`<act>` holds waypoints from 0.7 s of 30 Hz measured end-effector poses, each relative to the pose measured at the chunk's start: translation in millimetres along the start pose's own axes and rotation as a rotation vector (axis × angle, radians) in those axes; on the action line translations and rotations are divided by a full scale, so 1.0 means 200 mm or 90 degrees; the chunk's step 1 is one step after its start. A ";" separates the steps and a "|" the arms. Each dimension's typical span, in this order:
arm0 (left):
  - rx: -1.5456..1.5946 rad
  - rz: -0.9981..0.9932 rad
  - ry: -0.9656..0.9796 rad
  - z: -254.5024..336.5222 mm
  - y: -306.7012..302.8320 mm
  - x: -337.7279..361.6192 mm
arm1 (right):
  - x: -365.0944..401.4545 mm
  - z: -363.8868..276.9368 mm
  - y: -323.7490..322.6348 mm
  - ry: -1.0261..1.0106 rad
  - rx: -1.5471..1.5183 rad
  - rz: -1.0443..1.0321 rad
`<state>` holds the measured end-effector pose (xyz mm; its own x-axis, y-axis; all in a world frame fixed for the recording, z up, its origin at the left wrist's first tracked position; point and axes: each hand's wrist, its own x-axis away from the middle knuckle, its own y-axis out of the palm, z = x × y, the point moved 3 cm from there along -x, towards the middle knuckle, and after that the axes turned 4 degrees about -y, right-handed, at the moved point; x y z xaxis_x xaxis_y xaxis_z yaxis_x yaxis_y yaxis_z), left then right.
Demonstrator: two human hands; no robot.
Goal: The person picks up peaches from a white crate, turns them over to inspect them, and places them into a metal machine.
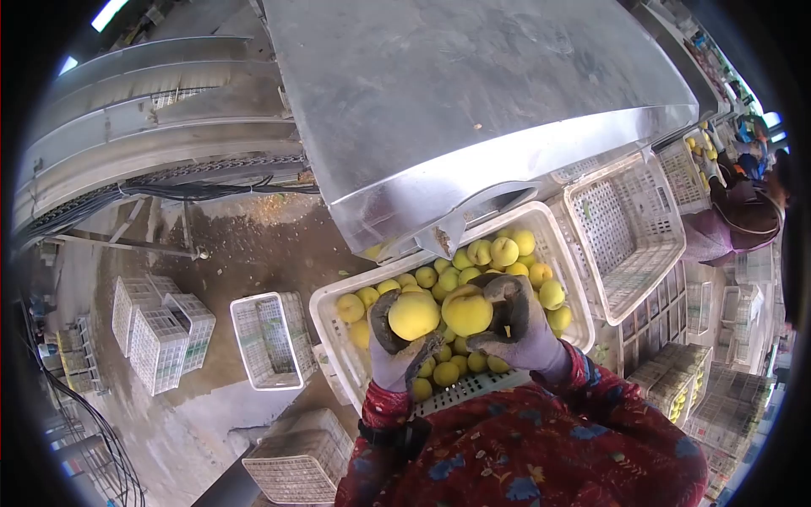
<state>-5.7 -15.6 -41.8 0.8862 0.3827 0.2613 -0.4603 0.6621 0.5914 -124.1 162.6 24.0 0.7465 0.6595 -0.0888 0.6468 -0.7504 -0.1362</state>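
My left hand [390, 359], in a lilac-grey glove with a dark, soiled palm, is wrapped round a yellow peach [413, 315]. Close beside it, my right hand [525, 331], gloved the same way, grips a second yellow peach [467, 311]. Both are held side by side above a white plastic crate [569, 269]. Many more yellow peaches [504, 251] lie in that crate, partly hidden by my hands and forearms. Some fingers of each hand are behind the fruit.
A metal machine housing [473, 76] overhangs the crate's far edge. To the right stands another white crate [621, 228]; a co-worker [743, 207] is beyond it. On the floor at left are a single crate [270, 342] and grouped crates [160, 342]. Another crate [300, 460] is near my body.
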 end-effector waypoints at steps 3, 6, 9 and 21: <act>-0.016 0.004 0.025 0.07 0.04 0.00 | -0.23 -0.04 0.00 -0.041 0.198 0.156; -0.029 0.000 0.040 0.09 0.04 0.01 | -0.55 0.15 0.09 -0.151 0.555 0.118; 0.103 -0.003 0.015 0.15 0.10 0.00 | -0.61 0.17 0.05 -0.201 0.594 0.112; -0.073 -0.008 0.029 0.09 0.17 -0.11 | -0.26 0.00 0.12 -0.220 0.529 0.060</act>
<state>-40.4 -13.0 -13.2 0.8897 0.4012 0.2178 -0.4546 0.7352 0.5028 -147.1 110.1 24.3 0.6156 0.6738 -0.4086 0.1633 -0.6163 -0.7704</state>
